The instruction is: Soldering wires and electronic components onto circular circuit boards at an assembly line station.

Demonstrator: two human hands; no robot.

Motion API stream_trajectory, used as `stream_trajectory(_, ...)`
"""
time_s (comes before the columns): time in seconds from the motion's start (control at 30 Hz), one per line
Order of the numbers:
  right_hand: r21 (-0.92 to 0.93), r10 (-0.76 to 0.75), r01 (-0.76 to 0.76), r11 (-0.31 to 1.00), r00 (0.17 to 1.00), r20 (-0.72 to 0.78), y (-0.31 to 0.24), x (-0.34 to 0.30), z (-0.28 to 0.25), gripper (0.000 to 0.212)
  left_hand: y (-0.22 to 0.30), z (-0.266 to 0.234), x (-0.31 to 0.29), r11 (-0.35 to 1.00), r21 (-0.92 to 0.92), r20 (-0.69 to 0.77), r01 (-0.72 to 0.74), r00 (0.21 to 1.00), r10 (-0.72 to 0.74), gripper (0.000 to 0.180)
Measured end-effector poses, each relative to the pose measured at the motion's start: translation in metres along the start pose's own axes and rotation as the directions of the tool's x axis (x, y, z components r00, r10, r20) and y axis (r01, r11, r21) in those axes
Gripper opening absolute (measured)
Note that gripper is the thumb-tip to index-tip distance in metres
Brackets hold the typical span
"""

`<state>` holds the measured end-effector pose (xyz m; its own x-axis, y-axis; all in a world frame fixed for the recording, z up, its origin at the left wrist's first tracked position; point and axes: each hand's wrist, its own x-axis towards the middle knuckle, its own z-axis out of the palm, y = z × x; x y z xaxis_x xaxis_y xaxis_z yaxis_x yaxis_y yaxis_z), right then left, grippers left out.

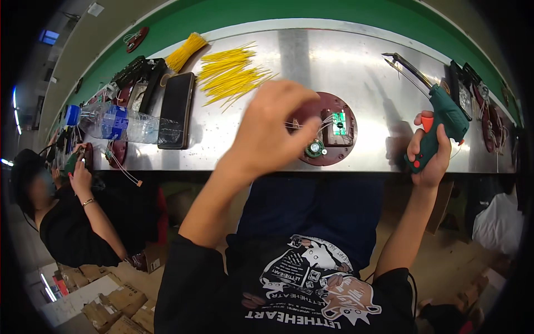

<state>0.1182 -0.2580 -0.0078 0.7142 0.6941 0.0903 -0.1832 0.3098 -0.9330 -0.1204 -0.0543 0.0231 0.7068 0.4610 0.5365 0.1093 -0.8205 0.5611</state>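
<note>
A round maroon plate (334, 156) lies on the metal bench, carrying a small green circuit board (340, 123), a round green part (315, 148) and thin white wires. My left hand (272, 125) hovers over the plate's left side, hiding part of it. Its fingers are curled, with a gap between thumb and forefinger through which wires and plate show; I see nothing held there. To the right, my right hand (434, 153) grips a green soldering gun (449, 116) with a red trigger, its metal tip pointing up and left, away from the plate.
Yellow wires (228, 72) lie loose beside a yellow wire bundle (186, 51). A dark phone (177, 111) and a clear bottle (117, 122) with a blue cap rest at the left. More wired parts (490, 119) sit far right. A co-worker (78, 222) works at the left.
</note>
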Motion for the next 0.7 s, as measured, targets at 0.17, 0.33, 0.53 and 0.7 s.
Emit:
stream_trajectory(0.17, 0.007, 0.002, -0.002, 1.0, 1.0, -0.006, 0.001, 0.002, 0.004, 0.041, -0.058, -0.052, 0.024, 0.926, 0.36, -0.073, 0.118, 0.992, -0.098, 0.018)
stream_trajectory(0.33, -0.011, 0.01, -0.01, 1.0, 1.0, -0.02, -0.002, 0.002, 0.008, 0.04, -0.083, -0.058, 0.028, 0.841, 0.463, 0.131, 0.281, 0.916, -0.379, 0.018)
stream_trajectory(0.53, -0.022, -0.004, 0.003, 1.0, 1.0, -0.018, -0.003, 0.003, 0.009, 0.039, -0.085, -0.057, 0.026, 0.89, 0.4, 0.082, 0.219, 0.959, -0.272, 0.019)
stream_trajectory(0.7, -0.043, -0.011, 0.01, 0.999, 1.0, -0.015, -0.004, 0.003, 0.009, 0.039, -0.079, -0.054, 0.025, 0.957, 0.199, -0.028, 0.211, 0.977, -0.21, 0.017)
